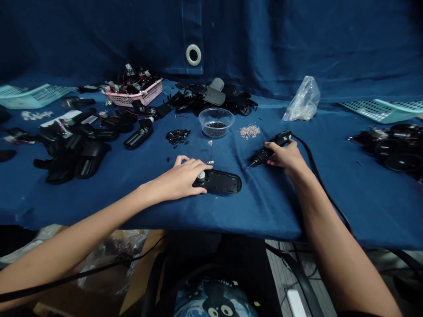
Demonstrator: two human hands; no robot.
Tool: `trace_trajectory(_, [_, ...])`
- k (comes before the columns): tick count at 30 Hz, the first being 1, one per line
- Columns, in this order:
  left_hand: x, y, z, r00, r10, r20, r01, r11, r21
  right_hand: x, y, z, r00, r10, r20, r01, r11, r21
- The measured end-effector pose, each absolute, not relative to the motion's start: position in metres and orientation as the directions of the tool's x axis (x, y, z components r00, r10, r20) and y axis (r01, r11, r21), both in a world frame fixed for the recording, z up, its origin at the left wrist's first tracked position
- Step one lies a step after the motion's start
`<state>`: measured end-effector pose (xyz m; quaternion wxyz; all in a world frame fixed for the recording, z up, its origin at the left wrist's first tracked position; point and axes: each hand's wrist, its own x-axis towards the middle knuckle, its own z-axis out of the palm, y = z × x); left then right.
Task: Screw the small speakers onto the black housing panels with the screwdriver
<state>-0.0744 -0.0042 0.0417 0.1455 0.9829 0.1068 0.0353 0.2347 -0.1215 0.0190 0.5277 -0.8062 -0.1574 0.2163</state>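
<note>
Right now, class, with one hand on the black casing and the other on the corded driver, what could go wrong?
1. The left hand lies beside the spot on the black casing; the electric screwdriver tip might slip onto fingers.
2. Its cord trails off the table edge and could snag.
3. The loose screw pile might scatter if brushed.

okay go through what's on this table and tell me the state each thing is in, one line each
Left hand: resting on the black housing's end.
Black housing: lying flat, open side up.
Right hand: gripping the electric screwdriver.
Electric screwdriver: held low, tip left, corded.
Clear bowl: upright, small dark parts inside.
Plastic bag: crumpled, standing.
Pink basket: filled with wired parts.
</note>
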Motion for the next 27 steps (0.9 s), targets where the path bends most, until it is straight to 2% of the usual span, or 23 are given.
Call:
trace_trajectory(6, [-0.064,0.003,0.038,0.957,0.279,-0.085,0.289,-0.876,0.386,0.237,-0.122,0.016,0.848,0.498,-0.178,0.013,-0.356,-0.934])
trace_trajectory(13, [-0.066,0.002,0.04,0.964,0.245,-0.099,0.264,-0.886,0.382,0.235,-0.122,0.017,0.852,0.49,-0.186,-0.004,-0.349,-0.937])
trace_trajectory(17, [-0.071,0.005,0.051,0.962,0.229,-0.15,0.272,-0.862,0.429,0.232,-0.123,0.019,0.855,0.481,-0.194,-0.041,-0.31,-0.95])
trace_trajectory(23, [-0.072,0.005,0.044,0.959,0.259,-0.116,0.281,-0.818,0.501,0.23,-0.124,0.032,0.764,0.588,-0.267,-0.232,-0.136,-0.963])
trace_trajectory(27, [-0.074,0.0,0.04,0.97,0.241,-0.015,0.222,-0.866,0.447,0.224,-0.115,0.056,0.686,0.661,-0.304,-0.45,0.057,-0.891])
